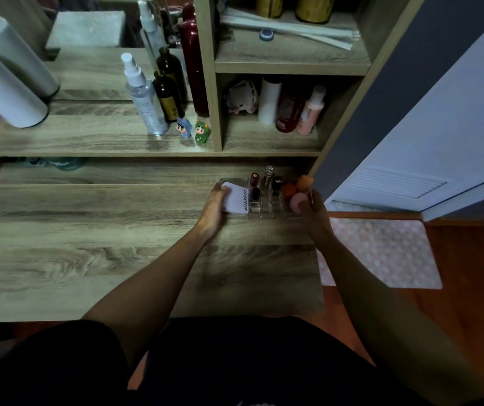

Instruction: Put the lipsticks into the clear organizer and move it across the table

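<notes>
The clear organizer stands at the far right of the wooden table. My left hand grips its left end and my right hand grips its right end. Three lipsticks stand upright in its middle slots: a dark red one, a clear-capped one and a black one. A white compact marked 4U2skin lies in the left compartment. Orange and pink makeup sponges fill the right compartment.
A shelf unit rises behind the table with spray bottles, dark bottles, two small figurines and more bottles in a cubby. White cylinders lie at the left. A pink mat covers the floor to the right.
</notes>
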